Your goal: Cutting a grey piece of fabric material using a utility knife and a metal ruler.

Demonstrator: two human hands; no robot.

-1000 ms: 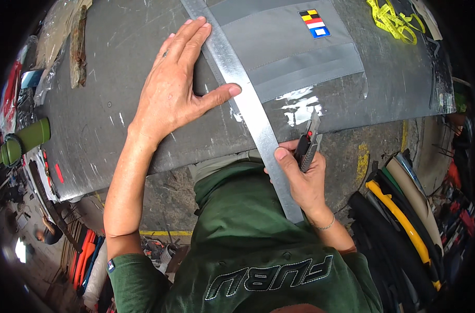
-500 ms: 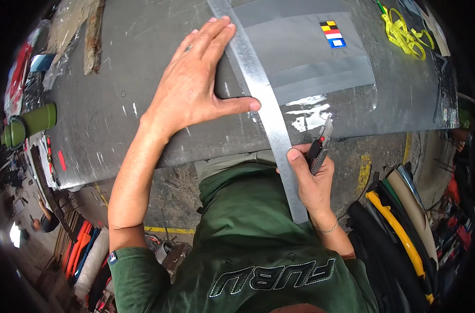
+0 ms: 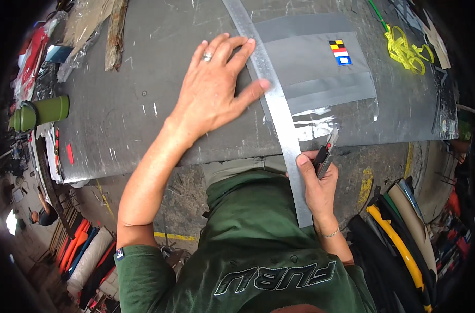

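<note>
A long steel ruler (image 3: 281,107) slants across the dark worktable (image 3: 149,120), its near end overhanging the edge above my lap. My left hand (image 3: 211,94) lies with fingers spread, its index fingertip and thumb on the ruler's left side. At the table's front edge, my right hand (image 3: 322,193) pinches the ruler's near part while holding a black-and-red utility knife (image 3: 324,157), blade pointing up and away. Right of the ruler lies a grey fabric piece (image 3: 300,65) with a colourful flag-like patch (image 3: 340,52). Shiny clear plastic (image 3: 352,112) borders its near side.
A tangled yellow measuring tape (image 3: 402,49) rests at the far right. A green bottle (image 3: 44,113) and a rough wooden strip (image 3: 116,36) are on the left. Fabric rolls (image 3: 396,235) stand on the floor at both sides. Another person (image 3: 43,214) is at far left.
The table and its things sit slightly lower and further right in view. My left hand has shifted a little toward the ruler, its thumb now further onto it. My right hand keeps its grip.
</note>
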